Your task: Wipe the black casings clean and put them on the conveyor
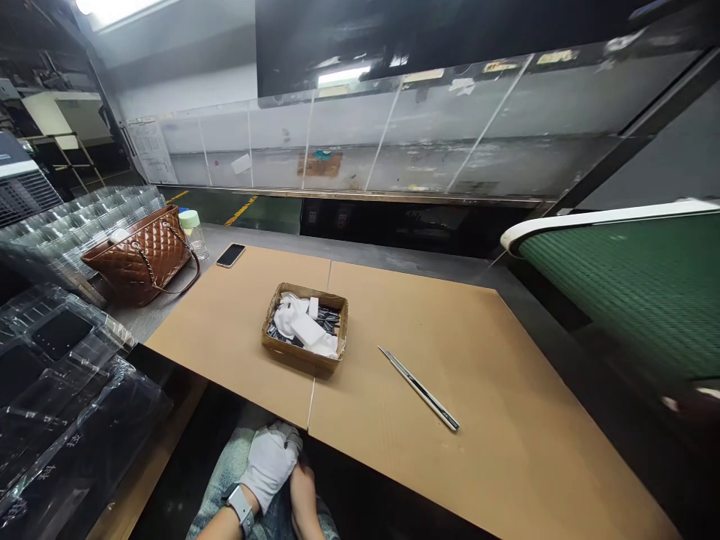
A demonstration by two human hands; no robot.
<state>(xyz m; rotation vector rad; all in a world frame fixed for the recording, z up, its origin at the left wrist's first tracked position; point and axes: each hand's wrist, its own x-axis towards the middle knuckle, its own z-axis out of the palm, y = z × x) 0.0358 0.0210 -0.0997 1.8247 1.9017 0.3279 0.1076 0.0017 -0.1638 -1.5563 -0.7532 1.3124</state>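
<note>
My left hand point(268, 463), in a white glove with a watch at the wrist, rests in my lap at the table's near edge. Its fingers are curled over my right hand point(293, 441), which lies mostly covered, so its fingers are hidden. Above the hands, on the brown cardboard sheet point(365, 420), stands a small cardboard box point(298, 360). Inside it are white pieces point(308, 330) and dark, slim parts point(329, 319). A slim, pointed silver tool point(419, 386) lies to the right of the box. Neither hand touches the box or the tool.
A phone point(231, 255) lies at the sheet's far left. Beside it are a brown quilted handbag point(140, 255) and a bottle with a pale green lid point(194, 234). Clear plastic trays point(50, 225) and wrapped black goods point(61, 420) fill the left. A green conveyor belt point(635, 277) runs along the right.
</note>
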